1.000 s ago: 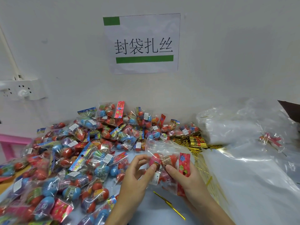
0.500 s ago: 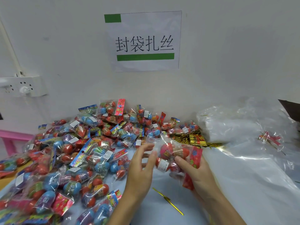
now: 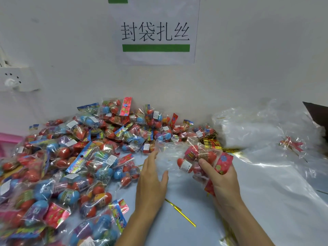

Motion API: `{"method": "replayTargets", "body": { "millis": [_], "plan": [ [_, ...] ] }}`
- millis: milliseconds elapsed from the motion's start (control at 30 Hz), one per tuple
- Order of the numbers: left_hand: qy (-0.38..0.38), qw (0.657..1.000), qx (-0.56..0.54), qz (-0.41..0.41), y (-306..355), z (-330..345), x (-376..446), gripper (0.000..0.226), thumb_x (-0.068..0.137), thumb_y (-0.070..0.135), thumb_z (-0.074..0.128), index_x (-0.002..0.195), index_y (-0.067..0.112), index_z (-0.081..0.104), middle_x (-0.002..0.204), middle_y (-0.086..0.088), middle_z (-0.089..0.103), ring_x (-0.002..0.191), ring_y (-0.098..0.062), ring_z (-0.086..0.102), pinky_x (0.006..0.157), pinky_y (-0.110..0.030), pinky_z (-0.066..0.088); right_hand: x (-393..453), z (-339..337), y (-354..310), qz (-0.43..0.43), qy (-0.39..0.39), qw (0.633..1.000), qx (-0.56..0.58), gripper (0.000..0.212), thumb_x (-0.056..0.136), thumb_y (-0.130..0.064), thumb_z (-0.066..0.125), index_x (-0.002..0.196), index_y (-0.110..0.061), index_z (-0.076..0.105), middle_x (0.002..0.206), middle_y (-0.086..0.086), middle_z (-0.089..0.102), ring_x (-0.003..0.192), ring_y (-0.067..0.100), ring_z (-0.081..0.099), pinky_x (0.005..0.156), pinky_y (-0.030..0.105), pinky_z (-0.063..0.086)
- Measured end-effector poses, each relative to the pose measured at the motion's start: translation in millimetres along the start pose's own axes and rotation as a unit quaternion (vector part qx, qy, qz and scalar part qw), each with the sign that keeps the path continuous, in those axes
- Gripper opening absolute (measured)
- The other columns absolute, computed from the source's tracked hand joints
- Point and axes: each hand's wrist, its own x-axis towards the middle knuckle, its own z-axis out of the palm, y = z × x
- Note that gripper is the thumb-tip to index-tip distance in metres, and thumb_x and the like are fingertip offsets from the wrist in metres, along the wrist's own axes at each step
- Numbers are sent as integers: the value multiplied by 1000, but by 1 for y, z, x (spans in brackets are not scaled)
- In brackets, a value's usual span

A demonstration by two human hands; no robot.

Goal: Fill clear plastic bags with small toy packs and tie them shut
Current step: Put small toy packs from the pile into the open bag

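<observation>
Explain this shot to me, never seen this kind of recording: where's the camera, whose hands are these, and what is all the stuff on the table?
There is no robot here. One wide-angle camera sits on a person's head and looks forward and down at their two bare hands.

The right hand holds a clear plastic bag with red egg-shaped toys in a curled grip. The left hand is open, fingers straight, at the bag's loose mouth.

On the pale table lie a big heap of small toy packs with blue and red eggs, a single gold twist tie, a bundle of gold ties and a stack of empty clear bags. A white paper sign with Chinese writing hangs on the wall.
</observation>
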Motion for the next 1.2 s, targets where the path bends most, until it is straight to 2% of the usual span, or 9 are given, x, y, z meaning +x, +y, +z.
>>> {"method": "replayTargets", "body": {
  "millis": [67, 200, 300, 400, 533, 700, 900, 1133, 1200],
  "plan": [
    [12, 1000, -23, -4, 1, -2, 1, 54, 93, 14, 65, 138, 31, 42, 123, 6, 57, 104, -17, 60, 90, -38, 54, 0, 0, -2, 34, -35, 999, 18, 58, 60, -33, 84, 112, -13, 68, 99, 14, 76, 83, 30, 73, 67, 45, 61],
    [8, 1000, -20, 3, 3, -5, -1, 47, 93, 6, 60, 116, 43, 40, 104, 7, 54, 77, -4, 57, 70, -34, 55, -2, -1, -6, 132, -117, 984, 12, 74, 65, -26, 88, 129, -10, 56, 112, 19, 73, 93, 37, 74, 62, 41, 58],
    [-9, 998, 39, 54, 3, -6, -2, 42, 89, -3, 55, 103, 35, 46, 121, 6, 44, 101, -6, 53, 80, -34, 53, -4, -4, -9, 177, -169, 970, -6, 62, 66, -29, 84, 122, -16, 61, 110, 19, 73, 91, 36, 74, 62, 41, 58],
    [-56, 994, 87, 46, 0, -5, 1, 46, 86, -7, 49, 113, 28, 62, 156, 0, 23, 141, -19, 24, 100, -24, 32, -4, -5, -11, 194, -188, 962, -32, 40, 68, -22, 87, 104, -27, 70, 103, 15, 76, 85, 32, 76, 57, 37, 58],
    [-115, 987, 106, 25, -5, -7, 2, 62, 90, -5, 46, 147, 19, 41, 156, 3, 32, 140, -10, 18, 112, -20, 17, -6, -2, -10, 204, -149, 966, -50, 60, 63, -28, 81, 118, -19, 59, 101, 13, 77, 85, 32, 76, 53, 35, 58],
    [-57, 995, 63, 44, 2, -9, 3, 45, 99, 7, 44, 143, 16, 48, 146, 7, 45, 134, -9, 30, 104, -12, 19, -4, -1, -7, 190, -93, 976, -50, 49, 80, -24, 78, 124, -14, 60, 101, 12, 77, 86, 32, 76, 55, 36, 59],
    [-19, 990, 68, 120, 11, -14, -2, 36, 100, 14, 48, 134, 19, 60, 138, 10, 57, 129, -7, 43, 104, -17, 34, -2, 0, -4, 171, -17, 985, -31, 31, 85, -20, 75, 115, -12, 69, 98, 13, 78, 85, 32, 76, 60, 39, 61],
    [-38, 971, 114, 206, 23, -11, -9, 53, 87, -8, 58, 133, 19, 62, 140, 3, 58, 127, -20, 55, 96, -36, 54, -3, 9, 1, 101, 73, 992, -7, 29, 86, -18, 77, 114, -17, 70, 103, 7, 77, 97, 29, 74, 86, 55, 59],
    [-19, 973, 106, 205, 23, -11, -8, 58, 81, -16, 59, 128, 18, 65, 135, -4, 61, 118, -25, 61, 83, -40, 59, -4, 11, 2, 96, 97, 991, 2, 34, 85, -21, 79, 116, -18, 68, 105, 7, 76, 97, 28, 74, 81, 53, 61]
  ]
}}
